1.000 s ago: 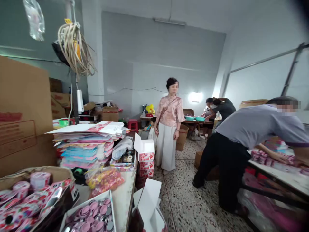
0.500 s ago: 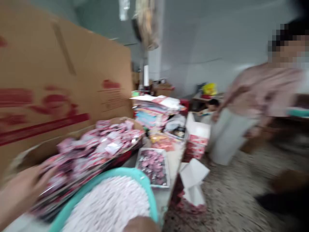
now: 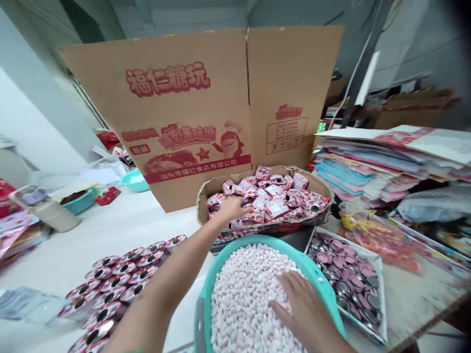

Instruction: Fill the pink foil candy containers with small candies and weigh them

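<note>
My left hand (image 3: 231,207) reaches into a shallow cardboard tray (image 3: 203,197) heaped with small pink-and-white printed containers (image 3: 274,198); its fingers curl down onto the pile, and whether they grip one is hidden. My right hand (image 3: 302,306) lies flat, fingers spread, on a mound of pale pink and white candies (image 3: 245,299) in a teal plastic basin (image 3: 324,289) right in front of me.
Rows of printed cans (image 3: 117,282) lie on the white table (image 3: 91,230) at left. A white tray of pink metal lids (image 3: 348,277) sits right of the basin. A tall cardboard carton (image 3: 206,108) stands behind. Stacked printed sheets (image 3: 382,162) lie at right.
The view swung from the room with other people down to the table. My left hand has reached forward into the cardboard tray, and my right hand now rests on the candies.
</note>
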`<state>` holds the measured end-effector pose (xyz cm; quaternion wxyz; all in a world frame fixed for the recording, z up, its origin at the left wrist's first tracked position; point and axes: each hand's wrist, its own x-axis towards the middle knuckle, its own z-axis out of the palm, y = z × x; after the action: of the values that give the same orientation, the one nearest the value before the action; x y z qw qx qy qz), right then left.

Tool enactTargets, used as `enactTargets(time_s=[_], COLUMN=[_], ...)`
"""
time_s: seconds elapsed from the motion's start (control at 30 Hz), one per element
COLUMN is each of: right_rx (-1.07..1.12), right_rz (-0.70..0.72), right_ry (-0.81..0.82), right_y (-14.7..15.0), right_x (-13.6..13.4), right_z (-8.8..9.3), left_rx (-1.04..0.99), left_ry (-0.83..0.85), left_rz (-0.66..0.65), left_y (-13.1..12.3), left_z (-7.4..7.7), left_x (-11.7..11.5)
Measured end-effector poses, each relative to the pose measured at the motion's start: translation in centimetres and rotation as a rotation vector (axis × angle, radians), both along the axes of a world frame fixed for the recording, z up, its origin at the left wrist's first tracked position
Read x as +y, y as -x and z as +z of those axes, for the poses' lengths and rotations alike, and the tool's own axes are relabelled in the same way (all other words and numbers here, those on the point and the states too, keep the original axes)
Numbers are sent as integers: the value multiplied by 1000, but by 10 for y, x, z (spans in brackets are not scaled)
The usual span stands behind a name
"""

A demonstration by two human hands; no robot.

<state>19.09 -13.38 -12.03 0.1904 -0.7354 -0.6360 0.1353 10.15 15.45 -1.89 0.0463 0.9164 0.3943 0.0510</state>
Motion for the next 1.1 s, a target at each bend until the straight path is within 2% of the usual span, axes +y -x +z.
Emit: enactTargets(time_s=[0.1,0.2,0.3,0.47,0.6,0.77,0.87,0.93,1.0,1.03,1.1], right_rx=[7,46,57,32,55,127,140,160,224,315,593], right_rz=[48,125,186,195,178,150,151,143,114,88,24], right_ry=[134,185,252,362,308,147,130,146,149,145,149], right_y=[4,12,22,34,37,41,42,41,41,40,41], right_x=[2,2,5,14,14,13,15,18,22,25,30], right_z=[-9,-7,1,6,0,2,9,12,12,11,9], left_rx=[145,220,219,102,-72,-456,-725,-859,-954,-1017,-1312], left_ry=[111,177,194,175,181,206,260,326,424,495,819], left_rz=[-122,-201,-206,-163,-76,103,184,198,190,177,169], left_y=[-26,-33,-27,-23,-24,-13,6,27,53,66,90], left_z=[-12,-22,-30,-38,-32,-4,16,25,28,26,20], left_x=[0,3,7,2,-6,-20,-44,-71,-105,-124,-161])
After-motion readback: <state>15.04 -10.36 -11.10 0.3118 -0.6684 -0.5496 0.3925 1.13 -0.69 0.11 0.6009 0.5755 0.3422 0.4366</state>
